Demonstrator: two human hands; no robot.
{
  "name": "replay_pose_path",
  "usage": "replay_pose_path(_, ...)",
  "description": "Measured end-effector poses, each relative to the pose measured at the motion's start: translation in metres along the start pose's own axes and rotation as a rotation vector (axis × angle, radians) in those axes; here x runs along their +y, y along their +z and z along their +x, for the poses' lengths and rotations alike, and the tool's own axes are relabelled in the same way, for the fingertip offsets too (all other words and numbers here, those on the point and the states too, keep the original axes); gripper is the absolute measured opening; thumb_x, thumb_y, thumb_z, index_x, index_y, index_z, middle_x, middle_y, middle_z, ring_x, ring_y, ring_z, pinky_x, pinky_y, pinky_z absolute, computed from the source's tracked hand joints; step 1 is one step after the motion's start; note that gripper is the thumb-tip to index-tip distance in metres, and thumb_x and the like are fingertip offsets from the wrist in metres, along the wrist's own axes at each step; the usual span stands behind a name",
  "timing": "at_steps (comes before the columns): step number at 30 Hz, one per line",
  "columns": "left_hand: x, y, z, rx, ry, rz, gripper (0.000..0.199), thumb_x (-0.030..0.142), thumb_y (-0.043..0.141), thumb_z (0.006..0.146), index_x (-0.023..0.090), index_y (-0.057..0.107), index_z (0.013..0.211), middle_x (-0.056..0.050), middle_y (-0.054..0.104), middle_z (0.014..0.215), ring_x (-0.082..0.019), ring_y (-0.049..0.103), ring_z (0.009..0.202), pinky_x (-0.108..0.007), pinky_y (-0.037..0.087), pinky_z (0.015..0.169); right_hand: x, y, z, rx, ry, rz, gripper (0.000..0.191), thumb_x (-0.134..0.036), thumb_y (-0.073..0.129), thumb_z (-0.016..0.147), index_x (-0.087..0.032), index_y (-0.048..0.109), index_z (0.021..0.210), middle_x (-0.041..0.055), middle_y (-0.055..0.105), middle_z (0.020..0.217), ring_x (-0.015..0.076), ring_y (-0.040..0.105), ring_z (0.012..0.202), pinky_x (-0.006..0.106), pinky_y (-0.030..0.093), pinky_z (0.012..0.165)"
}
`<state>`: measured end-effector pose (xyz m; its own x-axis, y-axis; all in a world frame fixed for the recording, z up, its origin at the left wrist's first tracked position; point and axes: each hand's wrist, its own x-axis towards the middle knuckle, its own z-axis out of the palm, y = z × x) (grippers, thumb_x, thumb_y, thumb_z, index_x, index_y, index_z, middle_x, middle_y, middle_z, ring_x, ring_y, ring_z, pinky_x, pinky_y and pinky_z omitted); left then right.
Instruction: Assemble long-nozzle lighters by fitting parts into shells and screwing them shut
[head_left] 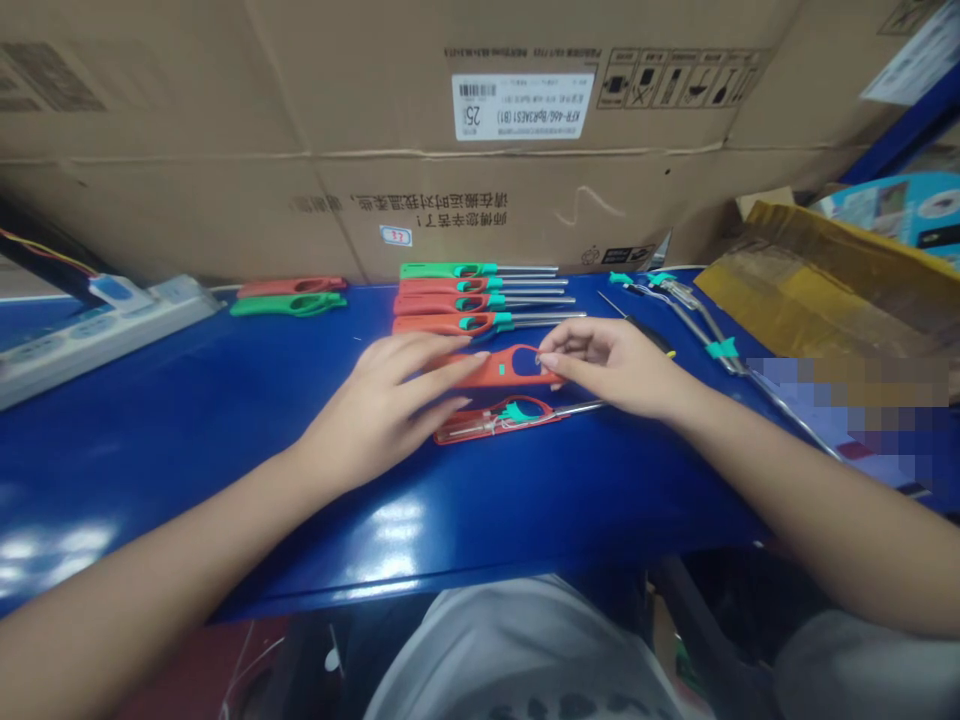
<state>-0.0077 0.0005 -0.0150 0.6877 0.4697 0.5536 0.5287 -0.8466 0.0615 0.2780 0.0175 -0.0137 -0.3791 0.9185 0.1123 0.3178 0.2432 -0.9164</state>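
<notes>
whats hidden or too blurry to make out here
All in the head view:
Left end of the red casing: covered by the left hand
Any small part at the right hand's fingertips: too small, partly covered
Fine print on the white label: blurred
Left end of the power strip: cut off by the left edge

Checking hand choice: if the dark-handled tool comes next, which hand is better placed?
Right, probably: the tool lies just beyond the right hand, while the left hand is farther off, at the left end of the orange shell.
</notes>
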Motion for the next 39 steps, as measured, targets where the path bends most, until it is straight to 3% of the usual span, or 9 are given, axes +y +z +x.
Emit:
replay_pose_path(2,-0.001,-0.003,0.0,0.009,0.025,-0.023,0.039,0.015,0.059,0.098,0.019,0.06,0.136,-0.014,0.067,0.128,-0.027,0.062,0.119,-0.044,0.052,0.1,-0.002,0.001,-0.001,-0.043,0.054,0.062,0.027,-0.042,0.074,0.081,-0.019,0.065,0.091,0.0033,0.071,0.079,0.0162,0.067,0.073,0.03,0.055,0.071)
replay_pose_path(5,0.0,-0.004,-0.001,-0.001,0.039,-0.071,0.035,0.014,0.061,0.097,0.015,0.064,0.132,-0.014,0.069,0.12,-0.023,0.065,0.111,-0.037,0.055,0.096,-0.002,0.001,-0.003,-0.105,0.022,0.033,0.03,-0.041,0.07,0.085,-0.018,0.068,0.104,0.0037,0.071,0.085,0.0157,0.067,0.075,0.031,0.055,0.072)
replay_pose_path(9,0.003,-0.001,-0.003,-0.038,0.013,-0.136,0.032,0.018,0.062,0.097,0.014,0.067,0.128,-0.012,0.07,0.115,-0.021,0.067,0.105,-0.032,0.057,0.092,0.0,0.0,-0.005,-0.227,-0.154,-0.241,0.041,-0.041,0.068,0.09,-0.02,0.066,0.125,0.0042,0.07,0.094,0.0173,0.065,0.082,0.031,0.053,0.074)
replay_pose_path(12,0.005,0.0,-0.005,-0.085,-0.03,-0.191,0.033,0.021,0.059,0.098,0.016,0.067,0.13,-0.011,0.07,0.116,-0.019,0.068,0.102,-0.03,0.057,0.089,0.001,-0.001,-0.006,-0.249,-0.292,-0.433,0.041,-0.04,0.07,0.09,-0.019,0.067,0.125,0.0063,0.069,0.103,0.0191,0.064,0.09,0.032,0.052,0.082)
replay_pose_path(17,0.005,0.0,-0.006,-0.216,-0.083,-0.217,0.036,0.027,0.06,0.098,0.019,0.067,0.132,-0.01,0.071,0.115,-0.021,0.068,0.098,-0.033,0.057,0.087,0.005,0.0,-0.005,-0.281,-0.395,-0.508,0.04,-0.042,0.068,0.092,-0.018,0.068,0.125,0.0103,0.064,0.114,0.022,0.062,0.105,0.035,0.05,0.094)
replay_pose_path(27,0.006,0.0,-0.005,-0.363,-0.099,-0.211,0.036,0.031,0.058,0.098,0.022,0.069,0.131,-0.009,0.072,0.112,-0.023,0.067,0.099,-0.036,0.055,0.086,0.009,0.001,-0.005,-0.321,-0.402,-0.569,0.039,-0.045,0.066,0.093,-0.021,0.07,0.124,0.0108,0.063,0.119,0.025,0.06,0.113,0.041,0.047,0.101)
replay_pose_path(39,0.008,-0.002,-0.005,-0.36,-0.114,-0.192,0.033,0.033,0.059,0.097,0.023,0.071,0.126,-0.008,0.073,0.111,-0.022,0.068,0.097,-0.034,0.056,0.085,0.01,0.007,-0.006,-0.317,-0.382,-0.558,0.035,-0.041,0.07,0.091,-0.021,0.068,0.12,0.0101,0.063,0.117,0.0253,0.061,0.111,0.042,0.048,0.098)
